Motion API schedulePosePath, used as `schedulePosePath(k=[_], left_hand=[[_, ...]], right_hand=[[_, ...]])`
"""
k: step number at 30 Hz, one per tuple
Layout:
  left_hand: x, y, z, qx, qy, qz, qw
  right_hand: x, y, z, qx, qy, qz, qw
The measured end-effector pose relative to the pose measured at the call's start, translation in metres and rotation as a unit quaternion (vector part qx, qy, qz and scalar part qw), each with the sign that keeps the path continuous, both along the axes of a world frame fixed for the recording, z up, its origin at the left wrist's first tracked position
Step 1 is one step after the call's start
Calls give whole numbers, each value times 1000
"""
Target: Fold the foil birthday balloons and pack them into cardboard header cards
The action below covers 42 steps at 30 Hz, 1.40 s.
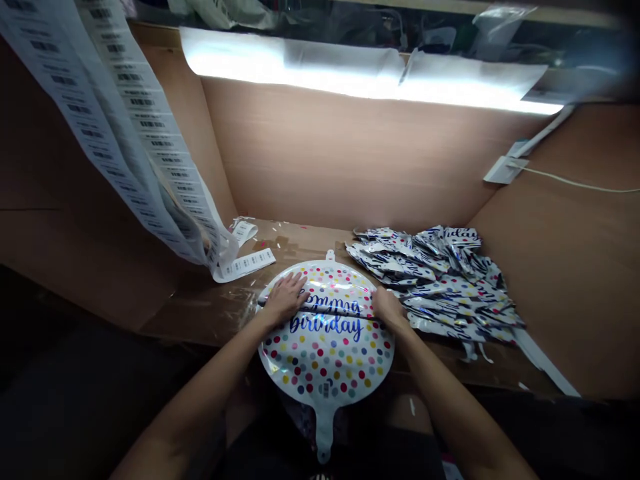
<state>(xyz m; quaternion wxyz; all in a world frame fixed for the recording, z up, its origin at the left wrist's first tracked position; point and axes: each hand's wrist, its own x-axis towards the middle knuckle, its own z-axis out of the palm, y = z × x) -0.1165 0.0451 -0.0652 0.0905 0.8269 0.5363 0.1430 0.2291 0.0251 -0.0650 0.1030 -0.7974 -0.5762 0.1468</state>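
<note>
A flat round foil balloon [327, 347] with coloured dots and blue "birthday" lettering lies on the wooden worktop in front of me, its neck hanging over the near edge. A crease runs across its middle. My left hand [286, 298] lies flat on its upper left part, fingers stretched out. My right hand [387, 308] presses on the right end of the crease, fingers curled down onto the foil.
A pile of folded foil balloons [440, 280] lies to the right on the worktop [210, 310]. Long strips of barcode labels [140, 133] hang at the upper left, ends resting on the surface. Wooden walls enclose the booth; a lamp [370, 73] glows above.
</note>
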Motion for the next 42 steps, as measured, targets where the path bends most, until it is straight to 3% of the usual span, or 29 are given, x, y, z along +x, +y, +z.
schedulePosePath(k=[3,6,11,14,18,21,25,27,30,32,35,36,38,42], left_hand=[[10,-2,-19,-16,37,54,998],[10,4,-27,-26,42,92,995],[-2,19,-21,-59,56,134,988],[8,24,-8,-81,71,162,981],[66,17,9,-82,87,101,988],[112,7,18,-184,97,25,978],[132,-2,31,-240,83,-31,967],[127,-7,44,-228,64,-67,969],[111,-19,75,-157,34,-115,980],[95,-33,99,-26,5,-161,987],[63,-63,117,176,-15,-262,949],[52,-75,114,206,-9,-289,935],[32,-100,93,222,12,-312,924],[4,-130,23,144,21,-289,946]], right_hand=[[-5,-4,6,4,-48,13,999],[6,-23,11,6,-83,9,997],[60,-106,-2,-22,-145,-52,988],[83,-156,-15,-18,-188,-51,981],[83,-176,-23,9,-183,-40,982],[78,-175,-26,32,-167,-44,984],[82,-168,-28,125,-128,-12,984],[87,-150,-17,216,-107,40,970],[93,-104,24,306,-49,158,938],[94,-76,59,310,11,264,913],[80,-67,93,292,59,429,853],[72,-74,94,296,50,464,834],[53,-99,76,308,11,504,807],[32,-144,-1,302,-4,518,801]])
